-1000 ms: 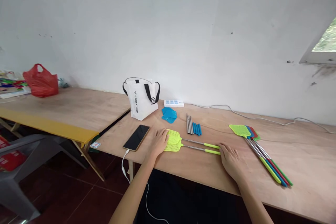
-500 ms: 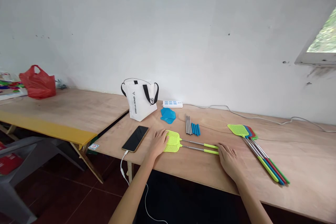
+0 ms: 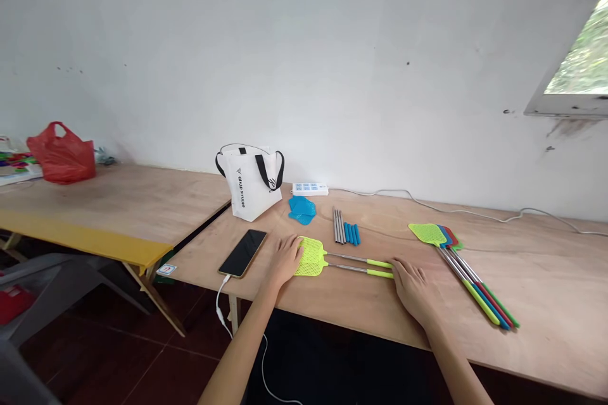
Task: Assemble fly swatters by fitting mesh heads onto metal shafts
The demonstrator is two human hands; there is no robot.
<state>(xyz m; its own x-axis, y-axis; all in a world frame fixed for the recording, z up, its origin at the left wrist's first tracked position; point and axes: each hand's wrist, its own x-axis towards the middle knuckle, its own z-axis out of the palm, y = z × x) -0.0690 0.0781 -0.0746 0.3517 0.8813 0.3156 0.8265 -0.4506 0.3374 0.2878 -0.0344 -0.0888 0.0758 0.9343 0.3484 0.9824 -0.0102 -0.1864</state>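
Observation:
Two yellow-green fly swatters (image 3: pixel 311 257) lie side by side on the wooden table (image 3: pixel 351 300), their mesh heads overlapping at the left. Thin metal shafts run from the heads to yellow-green handles (image 3: pixel 380 274) on the right. My left hand (image 3: pixel 286 261) rests flat over the left edge of the heads, fingers extended. At the handle ends, my right hand (image 3: pixel 411 285) lies with its fingers stretched out, touching them. Behind the swatters are several metal rods (image 3: pixel 339 226), several blue handle grips (image 3: pixel 352 234) and blue mesh swatter heads (image 3: pixel 303 209).
At the right lies a row of swatters (image 3: pixel 463 272) in several colours. A phone (image 3: pixel 242 253) on a white cable sits left of my hand. Behind stand a white bag (image 3: pixel 251 186) and a power strip (image 3: pixel 310 189). A red plastic bag (image 3: pixel 66 155) is on the other table.
The view has shifted slightly, so the surroundings sit a little differently in the picture. Both hands and the two swatters keep their places on the table.

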